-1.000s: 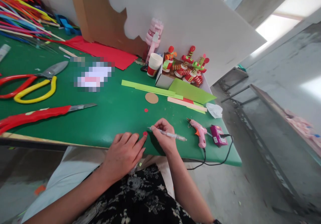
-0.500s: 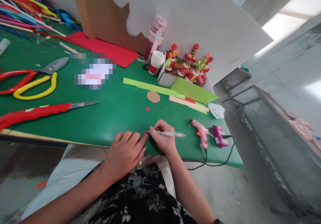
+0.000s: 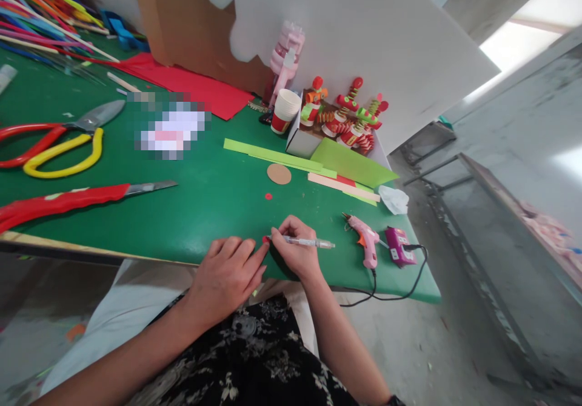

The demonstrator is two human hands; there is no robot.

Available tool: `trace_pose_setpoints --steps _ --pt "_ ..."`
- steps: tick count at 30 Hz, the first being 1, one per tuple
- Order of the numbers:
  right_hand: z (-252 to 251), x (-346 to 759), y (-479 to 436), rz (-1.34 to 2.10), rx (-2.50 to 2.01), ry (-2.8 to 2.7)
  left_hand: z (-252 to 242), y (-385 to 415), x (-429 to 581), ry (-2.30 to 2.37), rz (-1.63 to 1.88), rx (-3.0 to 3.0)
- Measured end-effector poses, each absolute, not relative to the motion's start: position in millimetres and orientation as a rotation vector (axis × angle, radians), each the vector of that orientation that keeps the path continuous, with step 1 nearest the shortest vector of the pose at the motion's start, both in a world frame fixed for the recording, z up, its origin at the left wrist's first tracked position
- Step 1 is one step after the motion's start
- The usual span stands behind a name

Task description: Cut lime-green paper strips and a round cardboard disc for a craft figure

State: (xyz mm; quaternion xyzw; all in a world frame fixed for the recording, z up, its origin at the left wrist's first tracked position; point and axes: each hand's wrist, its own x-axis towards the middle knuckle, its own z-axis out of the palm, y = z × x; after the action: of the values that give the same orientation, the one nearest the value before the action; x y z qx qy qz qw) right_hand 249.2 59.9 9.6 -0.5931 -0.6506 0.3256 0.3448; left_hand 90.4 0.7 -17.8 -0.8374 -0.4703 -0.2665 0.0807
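Note:
My right hand grips a clear pen, its tip at a small red disc on the green table. My left hand lies flat near the table's front edge, fingers somewhat apart, a fingertip touching that disc. Another small red disc lies farther back, in front of a brown cardboard circle. Light green paper strips stretch behind the circle.
Large scissors and a red-handled cutting tool lie at left. Red sheets, paper cups and a box of figures stand behind. A pink glue gun and its cord lie right.
Both hands hold almost the same place. The pen has tilted very slightly; the view has shifted a little.

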Motion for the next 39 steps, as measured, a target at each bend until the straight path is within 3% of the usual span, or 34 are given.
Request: trace_pose_setpoints --steps 39 --pt "8.7 250.4 60.2 0.897 -1.509 -1.723 -18.3 0.5 90.4 -1.419 -0.802 -2.498"
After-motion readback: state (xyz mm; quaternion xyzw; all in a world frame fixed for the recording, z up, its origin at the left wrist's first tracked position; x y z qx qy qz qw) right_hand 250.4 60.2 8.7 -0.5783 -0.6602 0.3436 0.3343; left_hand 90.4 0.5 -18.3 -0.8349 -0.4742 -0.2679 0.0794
